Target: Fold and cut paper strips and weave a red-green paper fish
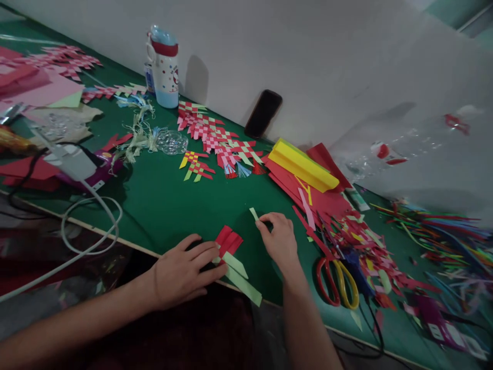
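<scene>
My left hand [188,267] lies with fingers spread at the table's near edge, its fingertips resting on a small piece of folded paper strips. Red paper strips [229,240] stick out beyond the fingers, and light green paper strips [243,285] slant down to the right past the edge. Part of this piece is hidden under the fingers. To the right, my right hand [279,239] pinches a narrow light green paper strip [253,214] between thumb and forefinger, above the green table and apart from the other piece.
Scissors [337,282] with red and yellow handles lie right, beside a heap of paper scraps [370,246]. Woven paper fish [215,133], a phone [264,114], yellow paper [304,164] and a bottle [165,72] line the wall. A white cable [90,252] loops left.
</scene>
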A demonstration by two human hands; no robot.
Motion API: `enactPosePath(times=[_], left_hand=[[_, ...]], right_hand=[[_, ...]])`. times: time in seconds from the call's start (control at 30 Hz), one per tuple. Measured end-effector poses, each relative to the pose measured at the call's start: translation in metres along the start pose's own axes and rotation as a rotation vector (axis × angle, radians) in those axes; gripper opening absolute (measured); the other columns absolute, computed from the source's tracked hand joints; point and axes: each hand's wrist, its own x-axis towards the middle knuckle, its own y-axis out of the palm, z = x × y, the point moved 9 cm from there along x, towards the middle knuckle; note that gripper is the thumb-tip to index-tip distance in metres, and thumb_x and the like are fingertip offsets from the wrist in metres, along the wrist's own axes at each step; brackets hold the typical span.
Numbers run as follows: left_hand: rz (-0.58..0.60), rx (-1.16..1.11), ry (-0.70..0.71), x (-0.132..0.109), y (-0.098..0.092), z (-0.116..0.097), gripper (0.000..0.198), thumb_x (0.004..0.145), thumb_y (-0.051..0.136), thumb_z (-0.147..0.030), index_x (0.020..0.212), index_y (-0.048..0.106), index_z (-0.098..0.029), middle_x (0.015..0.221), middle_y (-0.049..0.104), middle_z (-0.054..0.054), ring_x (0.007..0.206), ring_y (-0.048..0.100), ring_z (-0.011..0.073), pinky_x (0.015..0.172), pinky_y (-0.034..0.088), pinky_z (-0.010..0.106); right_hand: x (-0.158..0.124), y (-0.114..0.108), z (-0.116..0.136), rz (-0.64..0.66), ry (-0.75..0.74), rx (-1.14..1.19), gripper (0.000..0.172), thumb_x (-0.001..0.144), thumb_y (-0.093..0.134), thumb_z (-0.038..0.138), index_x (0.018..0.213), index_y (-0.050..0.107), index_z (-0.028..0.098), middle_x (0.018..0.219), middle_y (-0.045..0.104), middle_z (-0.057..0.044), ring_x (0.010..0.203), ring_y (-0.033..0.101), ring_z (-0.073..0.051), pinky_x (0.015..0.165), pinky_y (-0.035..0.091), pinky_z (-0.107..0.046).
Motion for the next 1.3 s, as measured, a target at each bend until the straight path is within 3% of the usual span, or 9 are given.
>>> enactPosePath(times=[0.1,0.23,0.43,0.67,0.83,1.0,1.13,1.3], left_hand=[[0.011,-0.006,0.001,-0.001,0.001,0.001,0.061,0.077,0.073,-0.044,0.13,0.048,-0.028,0.128,0.054,0.007,0.121,0.048,0.0253,0.106,0.028,0.044],[0.01,-0.008,0.015,-0.001,0.0,0.001,0.057,0.079,0.07,-0.042,0.13,0.049,-0.027,0.127,0.055,0.007,0.121,0.049,0.0248,0.106,0.028,0.043],[0.042,-0.035,0.014,-0.002,0.001,0.002,0.063,0.079,0.069,-0.046,0.134,0.046,-0.027,0.128,0.055,0.008,0.124,0.046,0.0252,0.107,0.028,0.043],[0.125,-0.022,-0.006,0.0,0.006,0.002,0.08,0.074,0.073,-0.05,0.141,0.038,-0.024,0.13,0.054,0.008,0.125,0.045,0.026,0.107,0.029,0.043],[0.112,-0.007,-0.012,0.0,0.007,0.002,0.068,0.081,0.067,-0.049,0.138,0.042,-0.024,0.131,0.054,0.007,0.126,0.045,0.0243,0.107,0.029,0.043],[0.063,0.02,-0.031,-0.001,0.007,0.002,0.06,0.085,0.064,-0.049,0.137,0.044,-0.027,0.13,0.057,0.004,0.125,0.046,0.0226,0.108,0.027,0.043],[0.055,-0.003,-0.014,-0.001,0.005,0.001,0.057,0.087,0.06,-0.051,0.136,0.045,-0.028,0.129,0.059,0.004,0.125,0.047,0.0236,0.108,0.026,0.045],[0.067,-0.04,0.004,-0.001,0.001,0.003,0.052,0.09,0.056,-0.051,0.132,0.049,-0.022,0.129,0.059,0.006,0.127,0.046,0.0239,0.11,0.026,0.044]], right_hand=[[-0.004,-0.001,0.003,0.015,-0.021,0.046,0.016,0.087,0.052,0.032,0.08,0.06,0.02,0.097,0.066,-0.009,0.098,0.058,-0.024,0.089,0.041,-0.043],[-0.016,-0.009,0.007,-0.003,0.029,0.157,0.022,0.091,0.047,0.038,0.089,0.06,0.02,0.085,0.067,-0.005,0.077,0.061,-0.019,0.071,0.047,-0.033],[-0.043,-0.01,0.015,0.016,0.188,0.435,0.043,0.083,0.06,0.042,0.121,0.058,0.021,0.085,0.069,-0.003,0.073,0.064,-0.017,0.069,0.051,-0.031],[-0.061,-0.017,0.03,0.027,0.165,0.366,0.025,0.088,0.054,0.041,0.098,0.067,0.023,0.088,0.071,-0.004,0.078,0.067,-0.019,0.072,0.053,-0.032],[-0.07,-0.016,0.016,0.007,0.167,0.286,0.032,0.09,0.051,0.035,0.12,0.055,0.024,0.093,0.069,-0.004,0.071,0.067,-0.017,0.064,0.054,-0.029],[-0.066,-0.019,0.013,-0.061,-0.079,0.06,0.02,0.092,0.043,0.022,0.097,0.063,0.022,0.092,0.069,-0.006,0.085,0.066,-0.019,0.075,0.052,-0.032],[-0.051,-0.024,0.01,-0.126,-0.231,-0.083,0.021,0.093,0.045,0.02,0.099,0.065,0.02,0.092,0.07,-0.007,0.088,0.063,-0.021,0.081,0.05,-0.036],[-0.05,-0.032,0.036,-0.195,-0.304,-0.196,0.02,0.089,0.059,0.025,0.106,0.068,0.018,0.122,0.062,-0.014,0.111,0.053,-0.029,0.094,0.042,-0.048]])
